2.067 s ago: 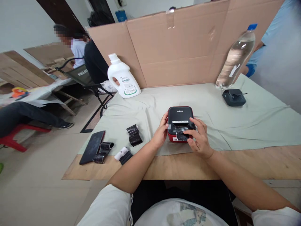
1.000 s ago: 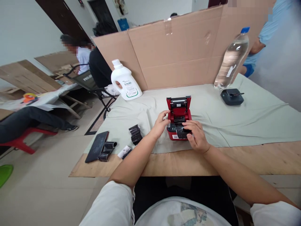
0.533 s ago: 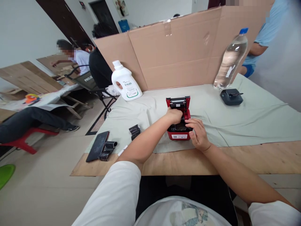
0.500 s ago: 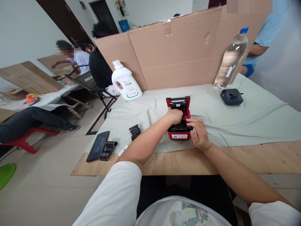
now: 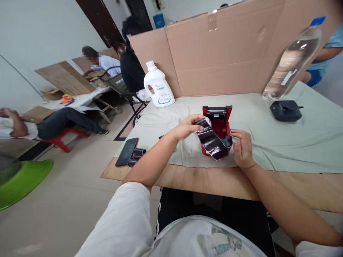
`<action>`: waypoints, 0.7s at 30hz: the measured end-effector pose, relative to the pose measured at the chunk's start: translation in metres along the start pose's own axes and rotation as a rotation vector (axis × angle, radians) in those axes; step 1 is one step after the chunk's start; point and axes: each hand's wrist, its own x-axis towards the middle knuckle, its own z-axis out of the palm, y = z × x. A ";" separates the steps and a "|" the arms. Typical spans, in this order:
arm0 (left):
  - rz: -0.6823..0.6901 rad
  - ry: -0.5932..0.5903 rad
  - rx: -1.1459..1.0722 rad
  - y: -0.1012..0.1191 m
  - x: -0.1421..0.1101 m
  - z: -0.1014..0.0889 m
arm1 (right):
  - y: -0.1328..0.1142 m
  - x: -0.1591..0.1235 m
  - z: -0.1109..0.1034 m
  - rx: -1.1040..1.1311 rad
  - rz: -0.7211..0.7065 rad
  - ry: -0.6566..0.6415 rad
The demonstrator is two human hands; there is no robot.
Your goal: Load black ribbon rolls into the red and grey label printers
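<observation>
Just right of the frame's centre, the left hand [image 5: 188, 127] has its grip on a black label roll [image 5: 212, 141] before the red printer [image 5: 224, 130]. The right hand [image 5: 243, 148], grip loosely spread, is just beside the printer.

a brown cardboard panel [image 5: 230, 53] stands upright along the far edge of the table [image 5: 193, 178], whose near edge shows bare wood. beyond the table's far left corner are a dark folding chair [image 5: 118, 84], a side table [image 5: 83, 101] and a red stool [image 5: 63, 137]. the walls [image 5: 43, 32] are pale, with a dark brown door [image 5: 98, 18]; beige floor tiles [image 5: 80, 192] spread past the left edge, softly lit.
</observation>
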 end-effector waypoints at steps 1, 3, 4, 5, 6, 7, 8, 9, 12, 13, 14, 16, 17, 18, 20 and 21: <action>-0.037 0.016 -0.020 0.000 -0.011 -0.015 | -0.001 0.000 0.001 0.002 0.000 -0.008; -0.141 0.050 0.056 -0.001 -0.034 -0.051 | -0.003 -0.001 0.002 0.005 -0.004 -0.026; -0.193 0.066 0.126 -0.002 -0.046 -0.070 | -0.004 -0.001 0.002 0.006 -0.007 -0.037; -0.249 0.079 0.211 -0.004 -0.057 -0.090 | -0.005 -0.001 0.003 0.007 -0.011 -0.047; -0.299 0.113 0.296 -0.008 -0.067 -0.109 | -0.007 -0.002 0.004 0.008 -0.012 -0.057; -0.357 0.147 0.369 -0.013 -0.078 -0.128 | -0.007 -0.002 0.004 0.010 -0.013 -0.066; -0.417 0.176 0.424 -0.019 -0.087 -0.145 | -0.008 -0.002 0.005 0.013 -0.013 -0.073; -0.477 0.218 0.474 -0.026 -0.096 -0.160 | -0.009 -0.002 0.005 0.016 -0.013 -0.079; -0.605 0.331 0.669 -0.051 -0.118 -0.186 | -0.009 -0.001 0.006 0.020 -0.010 -0.083; -0.623 0.349 0.747 -0.060 -0.123 -0.188 | -0.009 -0.001 0.007 0.018 -0.007 -0.085; -0.631 0.351 0.826 -0.067 -0.126 -0.187 | -0.008 -0.001 0.007 0.015 -0.003 -0.088; -0.639 0.322 0.968 -0.080 -0.129 -0.179 | -0.008 -0.002 0.007 0.007 0.008 -0.098; -0.646 0.307 1.029 -0.084 -0.129 -0.173 | -0.008 -0.002 0.006 0.003 0.014 -0.103; -0.660 0.301 1.083 -0.086 -0.127 -0.167 | -0.008 -0.003 0.006 0.001 0.018 -0.107; -0.669 0.332 1.177 -0.086 -0.122 -0.156 | -0.008 -0.003 0.006 -0.002 0.022 -0.108; -0.643 0.352 1.209 -0.083 -0.119 -0.151 | -0.008 -0.003 0.006 -0.003 0.024 -0.110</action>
